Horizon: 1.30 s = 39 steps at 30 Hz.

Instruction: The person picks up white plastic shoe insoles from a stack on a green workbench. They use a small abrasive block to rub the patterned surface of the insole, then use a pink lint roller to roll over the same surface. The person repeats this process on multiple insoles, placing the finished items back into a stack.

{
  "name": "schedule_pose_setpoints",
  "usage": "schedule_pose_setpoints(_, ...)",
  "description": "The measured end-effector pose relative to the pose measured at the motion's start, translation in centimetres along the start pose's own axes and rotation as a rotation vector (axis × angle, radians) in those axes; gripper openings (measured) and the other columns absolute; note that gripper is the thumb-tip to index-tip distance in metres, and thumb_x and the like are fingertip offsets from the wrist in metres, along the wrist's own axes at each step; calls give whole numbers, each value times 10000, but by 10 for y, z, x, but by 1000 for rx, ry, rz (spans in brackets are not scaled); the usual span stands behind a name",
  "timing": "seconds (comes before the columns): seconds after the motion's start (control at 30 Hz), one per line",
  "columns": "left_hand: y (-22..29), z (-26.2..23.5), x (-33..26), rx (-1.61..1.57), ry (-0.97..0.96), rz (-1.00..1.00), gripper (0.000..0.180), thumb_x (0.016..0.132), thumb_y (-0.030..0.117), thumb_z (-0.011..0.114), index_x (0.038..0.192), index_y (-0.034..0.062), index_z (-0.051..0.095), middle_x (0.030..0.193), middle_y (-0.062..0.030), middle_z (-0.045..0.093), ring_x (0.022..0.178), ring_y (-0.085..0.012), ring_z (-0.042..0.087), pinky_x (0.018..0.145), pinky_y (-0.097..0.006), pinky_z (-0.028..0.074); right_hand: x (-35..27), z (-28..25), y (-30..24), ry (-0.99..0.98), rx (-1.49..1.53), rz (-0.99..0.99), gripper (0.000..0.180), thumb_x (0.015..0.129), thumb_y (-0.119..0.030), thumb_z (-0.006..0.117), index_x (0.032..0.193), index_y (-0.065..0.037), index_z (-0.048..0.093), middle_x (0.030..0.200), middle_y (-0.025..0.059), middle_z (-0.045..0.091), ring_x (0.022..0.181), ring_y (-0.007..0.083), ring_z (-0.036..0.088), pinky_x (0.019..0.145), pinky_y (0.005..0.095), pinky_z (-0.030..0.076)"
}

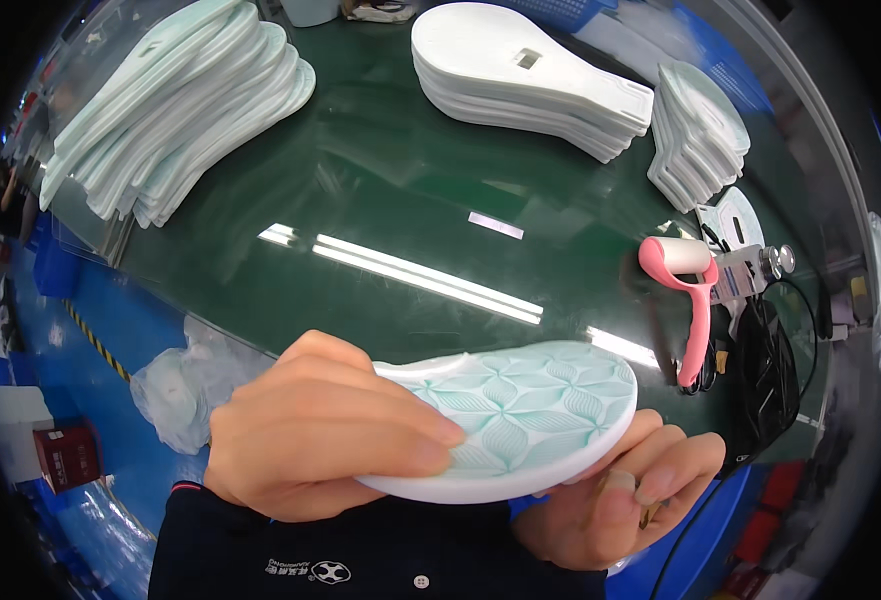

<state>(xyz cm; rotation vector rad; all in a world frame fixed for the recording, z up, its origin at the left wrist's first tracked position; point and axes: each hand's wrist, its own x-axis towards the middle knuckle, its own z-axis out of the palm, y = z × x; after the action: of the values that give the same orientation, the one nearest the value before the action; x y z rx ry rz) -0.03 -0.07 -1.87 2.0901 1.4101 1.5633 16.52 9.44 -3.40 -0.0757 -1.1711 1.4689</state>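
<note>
Two hands: left (325, 435) grips patterned piece (520, 420), right's (600, 515) hold unclear, open table (390, 190) beyond that piece's edge.

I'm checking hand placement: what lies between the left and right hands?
In the head view, the patterned panel lies between the left hand, which grips it, and the right hand by its lower right edge.

The smallest panel stack (700, 140) stood behind the roller (700, 305) on the table (380, 190). Left of the roller were the held panel (525, 415), middle stack (515, 85) and (farthest) leftmost stack (185, 115).
</note>
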Motion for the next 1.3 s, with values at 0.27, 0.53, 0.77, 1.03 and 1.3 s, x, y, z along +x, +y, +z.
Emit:
schedule_pose_setpoints(0.27, 3, 13, -6, 64, 270, -25, 100, 777, 123, 566, 814, 49, 509, 735, -129, 625, 638, -187, 584, 570, -285, 339, 26, -70, 7, 253, -783, 234, 187, 803, -62, 539, 963, 15, 479, 770, 116, 539, 590, 140, 517, 520, 221, 440)
schedule_pose_setpoints(0.53, 8, 16, -1, 107, 319, -49, 109, 830, 163, 492, 809, 57, 504, 715, -115, 625, 630, -184, 585, 563, -287, 337, 47, -161, 8, 47, -2001, -86, 347, 788, -142, 587, 1113, -35, 526, 1081, 116, 513, 987, 239, 462, 801, 337, 385)
schedule_pose_setpoints(0.77, 7, 15, -3, 116, 327, -62, 112, 834, 177, 499, 808, 68, 509, 720, -99, 628, 628, -177, 585, 557, -285, 335, 57, -169, 6, 161, -1564, 134, 311, 825, -108, 542, 1112, 6, 507, 939, 107, 589, 831, 155, 549, 778, 261, 408)
schedule_pose_setpoints(1.03, 4, 10, 0, 163, 180, -94, 187, 683, 31, 630, 859, 71, 583, 854, -67, 647, 728, -147, 594, 599, -245, 380, 65, -103, -56, -639, -912, -398, 161, 747, -159, 571, 791, -7, 539, 719, 66, 585, 566, 97, 479, 532, 208, 385)
schedule_pose_setpoints(1.3, -5, 4, -2, 229, 190, -108, 58, 727, 89, 589, 784, 98, 595, 782, -32, 645, 670, -134, 573, 602, -254, 367, 69, -83, -50, -576, -984, -260, 115, 632, -147, 615, 678, -41, 611, 613, 74, 603, 498, 178, 530, 484, 255, 396)
